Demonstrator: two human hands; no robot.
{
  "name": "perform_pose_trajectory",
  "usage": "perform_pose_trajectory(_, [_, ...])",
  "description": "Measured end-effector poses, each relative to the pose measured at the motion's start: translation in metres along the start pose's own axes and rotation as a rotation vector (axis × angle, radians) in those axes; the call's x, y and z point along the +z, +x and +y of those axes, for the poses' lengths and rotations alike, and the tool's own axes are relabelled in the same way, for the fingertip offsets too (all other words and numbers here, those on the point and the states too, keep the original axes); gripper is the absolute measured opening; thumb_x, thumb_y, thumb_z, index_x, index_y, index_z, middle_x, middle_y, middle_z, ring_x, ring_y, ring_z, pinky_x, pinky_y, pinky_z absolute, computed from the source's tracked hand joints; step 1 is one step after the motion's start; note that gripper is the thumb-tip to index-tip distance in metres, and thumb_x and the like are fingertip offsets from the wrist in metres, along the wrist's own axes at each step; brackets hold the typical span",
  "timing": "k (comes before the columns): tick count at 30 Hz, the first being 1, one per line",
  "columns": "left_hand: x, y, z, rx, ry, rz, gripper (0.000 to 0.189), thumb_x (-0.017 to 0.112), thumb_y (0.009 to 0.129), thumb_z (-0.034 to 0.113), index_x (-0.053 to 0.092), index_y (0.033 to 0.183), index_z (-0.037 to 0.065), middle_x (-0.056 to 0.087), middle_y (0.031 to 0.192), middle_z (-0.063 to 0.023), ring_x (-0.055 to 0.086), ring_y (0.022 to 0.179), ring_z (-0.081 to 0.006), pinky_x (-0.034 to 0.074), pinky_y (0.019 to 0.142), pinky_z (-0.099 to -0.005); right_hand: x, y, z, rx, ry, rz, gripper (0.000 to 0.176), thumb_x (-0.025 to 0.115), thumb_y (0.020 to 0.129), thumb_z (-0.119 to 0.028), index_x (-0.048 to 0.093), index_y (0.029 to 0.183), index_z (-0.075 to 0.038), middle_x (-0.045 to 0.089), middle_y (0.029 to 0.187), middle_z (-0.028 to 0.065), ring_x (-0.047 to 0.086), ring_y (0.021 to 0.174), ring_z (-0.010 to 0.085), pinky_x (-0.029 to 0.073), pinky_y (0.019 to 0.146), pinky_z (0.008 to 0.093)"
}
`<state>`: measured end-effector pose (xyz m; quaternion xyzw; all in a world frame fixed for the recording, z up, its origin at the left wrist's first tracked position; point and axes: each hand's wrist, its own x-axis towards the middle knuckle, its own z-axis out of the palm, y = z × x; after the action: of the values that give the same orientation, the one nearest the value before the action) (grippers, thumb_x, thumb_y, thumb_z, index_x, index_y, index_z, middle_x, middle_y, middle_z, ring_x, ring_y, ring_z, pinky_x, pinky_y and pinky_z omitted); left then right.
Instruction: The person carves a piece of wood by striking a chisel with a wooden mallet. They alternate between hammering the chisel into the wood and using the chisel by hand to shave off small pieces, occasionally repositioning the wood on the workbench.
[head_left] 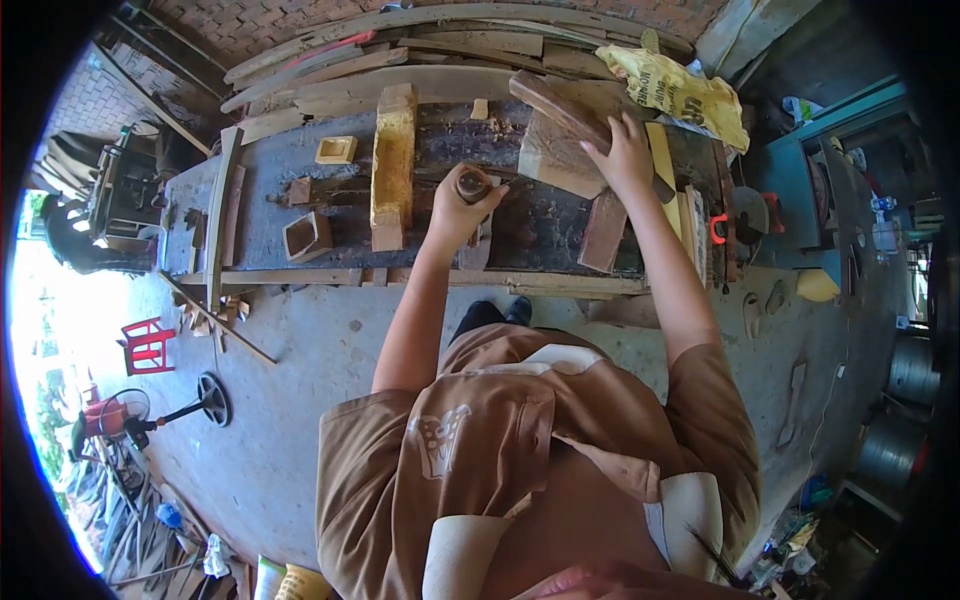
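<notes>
My left hand (462,208) is closed around an upright tool's round wooden handle (473,184), seen end-on; its lower part is hidden by my fist. A narrow wooden piece (477,245) lies just below that hand. My right hand (622,158) grips a long brown wooden bar (560,107), thumb on one side and fingers over the other. The bar lies slanted across a broad pale wooden block (556,155). Near my right wrist is a short reddish board (603,232). Left of my left hand stands a long yellowish hollowed block (392,165).
The dark workbench (345,225) also carries a small yellow box-like block (337,150), a hollow wooden block (307,237) and a long slat (222,215). Planks are stacked behind, with a yellow sack (680,95) at right. A fan (115,415) and red stool (148,346) stand left.
</notes>
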<state>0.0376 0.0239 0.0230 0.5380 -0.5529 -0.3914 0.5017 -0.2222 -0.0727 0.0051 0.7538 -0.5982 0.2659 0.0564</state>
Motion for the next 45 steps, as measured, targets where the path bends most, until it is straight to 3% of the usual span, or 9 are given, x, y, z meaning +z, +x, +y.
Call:
perform_pose_trajectory(2, [0.001, -0.001, 0.004, -0.045, -0.012, -0.037, 0.024, 0.074, 0.068, 0.01, 0.053, 0.077, 0.004, 0.054, 0.069, 0.0001, 0.047, 0.065, -0.0055, 0.042, 0.06, -0.0217, -0.005, 0.002, 0.008, 0.199, -0.189, -0.465, 0.054, 0.066, 0.074, -0.041, 0.052, 0.109, -0.002, 0.055, 0.111, 0.0185, 0.055, 0.102, 0.0316, 0.047, 0.081, 0.041])
perform_pose_trajectory(9, [-0.008, -0.004, 0.002, -0.001, 0.009, 0.006, 0.022, 0.073, 0.071, 0.009, 0.053, 0.078, 0.005, 0.054, 0.07, 0.0014, 0.049, 0.064, -0.0054, 0.042, 0.058, -0.021, -0.033, 0.009, 0.011, 0.202, -0.114, -0.735, 0.05, 0.067, 0.074, -0.037, 0.05, 0.101, 0.001, 0.06, 0.099, 0.0209, 0.058, 0.095, 0.0325, 0.047, 0.08, 0.0407])
perform_pose_trajectory(22, [-0.011, -0.006, 0.0, 0.009, -0.002, 0.006, 0.022, 0.073, 0.071, 0.009, 0.053, 0.079, 0.004, 0.058, 0.071, -0.0006, 0.052, 0.065, -0.0062, 0.044, 0.059, -0.0222, -0.049, -0.04, 0.01, 0.413, 0.138, -0.7, 0.043, 0.067, 0.073, -0.03, 0.052, 0.097, 0.003, 0.06, 0.093, 0.0253, 0.058, 0.091, 0.0379, 0.046, 0.076, 0.0426])
perform_pose_trajectory(27, [0.001, -0.005, 0.006, -0.081, -0.019, -0.067, 0.026, 0.075, 0.069, 0.011, 0.053, 0.081, 0.003, 0.056, 0.073, -0.0015, 0.049, 0.068, -0.0074, 0.043, 0.063, -0.0231, -0.061, -0.063, 0.006, 0.238, 0.347, -0.522, 0.044, 0.067, 0.075, -0.036, 0.053, 0.092, 0.002, 0.061, 0.082, 0.0227, 0.06, 0.08, 0.0381, 0.046, 0.069, 0.0389])
perform_pose_trajectory(31, [0.01, -0.005, 0.009, -0.04, 0.023, -0.128, 0.024, 0.074, 0.071, 0.009, 0.054, 0.082, 0.004, 0.057, 0.074, 0.0001, 0.05, 0.068, -0.0047, 0.043, 0.061, -0.0215, -0.097, -0.069, -0.032, 0.014, 0.656, -0.368, 0.047, 0.07, 0.075, -0.032, 0.052, 0.102, 0.001, 0.06, 0.09, 0.0206, 0.06, 0.086, 0.0339, 0.047, 0.073, 0.0373])
perform_pose_trajectory(35, [0.016, -0.003, 0.001, 0.024, 0.002, -0.14, 0.025, 0.07, 0.071, 0.006, 0.057, 0.091, 0.001, 0.061, 0.084, -0.0019, 0.054, 0.075, -0.0064, 0.045, 0.068, -0.023, -0.115, -0.074, -0.06, -0.01, 0.841, -0.457, 0.049, 0.069, 0.075, -0.031, 0.05, 0.108, 0.0, 0.06, 0.094, 0.0199, 0.06, 0.089, 0.0327, 0.046, 0.076, 0.0366])
perform_pose_trajectory(39, [0.013, -0.006, -0.006, 0.123, 0.033, -0.185, 0.03, 0.068, 0.071, 0.003, 0.057, 0.098, 0.0, 0.062, 0.089, -0.0028, 0.055, 0.08, -0.0078, 0.045, 0.072, -0.0238, -0.11, -0.079, -0.058, 0.015, 0.633, -0.716, 0.048, 0.069, 0.076, -0.028, 0.048, 0.11, 0.0, 0.06, 0.093, 0.019, 0.06, 0.088, 0.0285, 0.045, 0.076, 0.0349])
perform_pose_trajectory(43, [0.009, -0.004, 0.007, 0.019, -0.127, -0.103, 0.027, 0.069, 0.07, 0.007, 0.056, 0.093, 0.001, 0.062, 0.082, -0.0051, 0.056, 0.079, -0.0092, 0.045, 0.073, -0.0258, -0.123, -0.077, -0.062, 0.067, 0.734, -0.671, 0.048, 0.069, 0.077, -0.028, 0.048, 0.11, 0.0, 0.06, 0.092, 0.0203, 0.06, 0.087, 0.0287, 0.046, 0.076, 0.0345])
perform_pose_trajectory(45, [0.007, -0.004, 0.008, -0.036, -0.038, -0.139, 0.021, 0.069, 0.071, 0.006, 0.054, 0.086, 0.002, 0.061, 0.078, -0.0038, 0.054, 0.076, -0.0081, 0.045, 0.07, -0.0254, -0.124, -0.08, -0.068, 0.038, 0.892, -0.438, 0.05, 0.069, 0.077, -0.029, 0.048, 0.11, 0.002, 0.059, 0.092, 0.0226, 0.061, 0.087, 0.0303, 0.046, 0.076, 0.0351])
